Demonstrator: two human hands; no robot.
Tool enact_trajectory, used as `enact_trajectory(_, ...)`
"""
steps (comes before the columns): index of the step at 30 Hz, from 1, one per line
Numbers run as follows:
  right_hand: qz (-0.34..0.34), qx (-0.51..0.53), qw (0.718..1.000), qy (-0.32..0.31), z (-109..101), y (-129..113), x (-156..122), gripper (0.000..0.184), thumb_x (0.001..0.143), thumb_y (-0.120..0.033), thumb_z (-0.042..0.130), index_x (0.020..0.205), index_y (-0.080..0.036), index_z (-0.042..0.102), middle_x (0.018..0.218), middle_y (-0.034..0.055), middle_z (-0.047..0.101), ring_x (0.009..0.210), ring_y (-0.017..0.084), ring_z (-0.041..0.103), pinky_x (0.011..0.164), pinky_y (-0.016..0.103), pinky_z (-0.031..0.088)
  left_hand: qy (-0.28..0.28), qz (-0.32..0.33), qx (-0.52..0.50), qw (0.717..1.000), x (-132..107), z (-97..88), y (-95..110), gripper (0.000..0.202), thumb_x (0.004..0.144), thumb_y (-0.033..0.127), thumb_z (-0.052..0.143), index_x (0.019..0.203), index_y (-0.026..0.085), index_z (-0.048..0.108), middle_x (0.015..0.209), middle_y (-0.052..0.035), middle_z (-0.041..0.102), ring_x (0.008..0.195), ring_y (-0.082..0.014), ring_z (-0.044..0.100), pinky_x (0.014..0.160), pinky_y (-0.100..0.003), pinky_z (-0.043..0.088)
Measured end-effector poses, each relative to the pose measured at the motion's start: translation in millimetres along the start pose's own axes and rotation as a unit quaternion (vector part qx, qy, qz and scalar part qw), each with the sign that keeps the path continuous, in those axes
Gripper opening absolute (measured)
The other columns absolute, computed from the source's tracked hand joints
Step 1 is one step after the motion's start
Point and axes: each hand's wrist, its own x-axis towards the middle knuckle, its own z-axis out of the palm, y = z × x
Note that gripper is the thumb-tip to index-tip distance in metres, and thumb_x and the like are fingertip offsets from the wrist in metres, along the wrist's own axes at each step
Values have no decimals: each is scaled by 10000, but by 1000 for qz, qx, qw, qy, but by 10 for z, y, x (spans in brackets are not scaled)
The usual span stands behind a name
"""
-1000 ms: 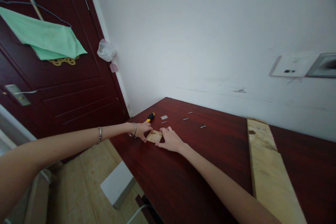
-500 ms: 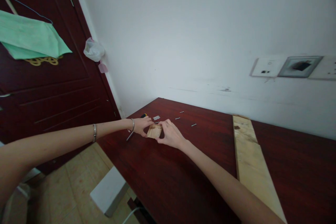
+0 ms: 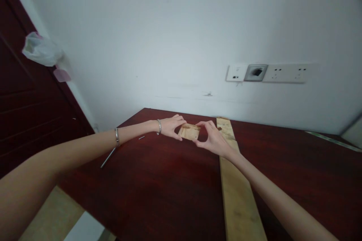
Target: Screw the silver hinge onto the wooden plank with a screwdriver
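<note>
Between my two hands is a small pale wooden block [image 3: 190,132] with a dark hole near one corner and brown marks along its far edge. My left hand [image 3: 172,126] grips its left end between thumb and fingers. At the right end, my right hand [image 3: 210,138] pinches it the same way. Behind my right hand and forearm lies a long wooden board [image 3: 239,192]. A thin metal rod [image 3: 108,157] rests on the dark red table [image 3: 169,180] by my left forearm, and a screw [image 3: 141,137] lies near my left wrist.
The white wall [image 3: 158,37] with a row of sockets [image 3: 285,73] stands behind the table. A dark red door [image 3: 25,105] and a hanging plastic bag [image 3: 41,51] are at the left. On the floor at the lower left is a white box [image 3: 86,228].
Both hands have carried the wooden block to the right, toward the long board. The view has turned right, so the green cloth has left the picture and more sockets show.
</note>
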Motion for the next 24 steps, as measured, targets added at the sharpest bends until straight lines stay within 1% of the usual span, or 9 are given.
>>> enact_trajectory(2,28,-15,999,-12,-156,103,-153,471,738,-351,661,1143,-187,484,1087,104,562,1058,268,541,937,445,466,4,21,-20,1000,201,60,95,664,718,516,743,1219,139,526,1124,-110,505,1046,-251,439,961,-353,377)
enact_trajectory(4,57,-21,998,-28,-259,198,-307,483,748,-387,659,1160,-205,484,1104,100,563,1071,267,541,956,447,455,8,40,-36,999,361,157,188,648,728,525,732,1208,139,532,1123,-109,500,1052,-252,435,967,-357,376)
enact_trajectory(8,97,-31,993,-58,-319,343,-576,480,750,-395,664,1164,-217,501,1161,114,550,1141,284,517,1004,463,423,10,68,-53,996,555,433,315,642,752,535,703,1232,149,520,1104,-110,485,1045,-259,424,987,-386,362)
enact_trajectory(11,115,-44,990,-73,-297,392,-700,475,743,-388,673,1152,-203,517,1150,128,546,1150,296,508,1016,486,409,0,66,-67,996,611,644,343,644,772,533,678,1251,141,501,1110,-121,471,1036,-265,417,971,-396,375)
enact_trajectory(14,118,-56,987,-89,-273,413,-745,477,736,-397,684,1145,-199,536,1127,128,552,1130,300,512,1006,495,412,-7,71,-87,994,640,793,337,620,776,521,675,1225,125,509,1115,-127,471,1028,-258,415,950,-381,390)
enact_trajectory(16,115,-58,986,-101,-271,428,-742,504,732,-406,691,1163,-192,539,1129,132,557,1131,302,510,1006,494,411,-8,79,-96,992,663,852,324,606,772,515,681,1208,127,519,1115,-124,477,1023,-251,417,953,-376,386)
enact_trajectory(21,129,-37,983,-128,-306,529,-720,723,725,-496,700,1311,-143,467,1238,167,534,1188,299,482,1043,479,393,-4,70,-110,991,714,930,267,587,765,507,690,1193,137,531,1106,-111,492,1010,-238,424,983,-380,361)
enact_trajectory(22,124,-34,984,-124,-318,568,-725,706,748,-514,678,1314,-145,470,1241,166,542,1197,297,473,1048,479,388,-4,64,-113,991,712,942,253,581,767,503,690,1189,137,530,1102,-108,495,1008,-236,425,989,-383,355)
enact_trajectory(24,107,-39,988,-107,-343,667,-745,579,821,-505,602,1284,-169,507,1233,149,573,1199,292,464,1047,488,384,-4,46,-122,991,693,965,227,564,777,501,680,1183,141,526,1108,-104,497,1010,-233,425,992,-387,350)
